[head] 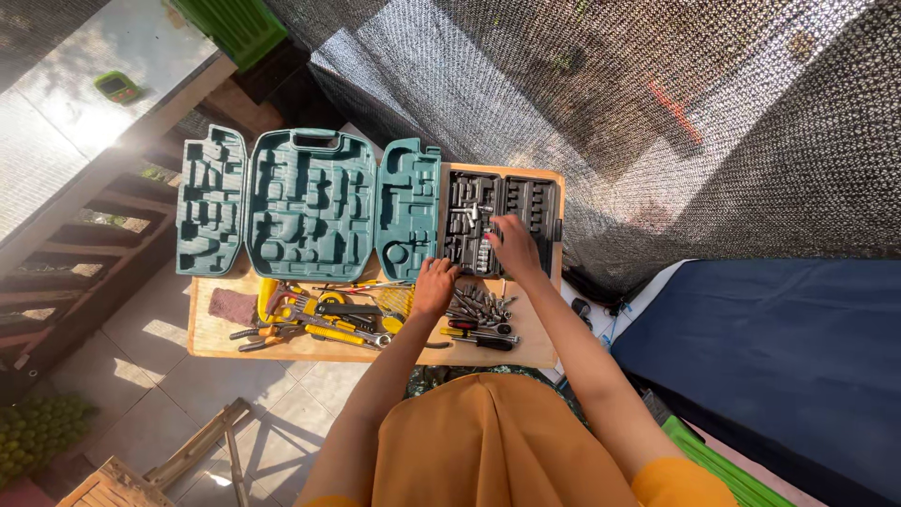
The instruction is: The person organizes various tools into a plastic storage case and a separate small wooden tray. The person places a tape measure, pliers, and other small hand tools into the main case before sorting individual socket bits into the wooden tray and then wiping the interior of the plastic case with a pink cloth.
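Observation:
My right hand (512, 246) reaches over a black socket tray (469, 202) at the back right of a small wooden table (211, 333), its fingers pressed onto the tray's slots. What it pinches, if anything, is hidden. My left hand (434, 285) rests at the tray's front edge, fingers curled, beside a loose heap of metal sockets and bits (477, 305). A teal moulded tool case (310, 202) lies folded open and empty across the back left.
Yellow-handled pliers, wrenches and a tape measure (319, 319) are piled at the front left, screwdrivers (479, 335) at the front right. Dark shade netting (610, 103) hangs behind. A blue mattress (770, 347) lies to the right, a wooden folding frame (197, 451) on the tiles.

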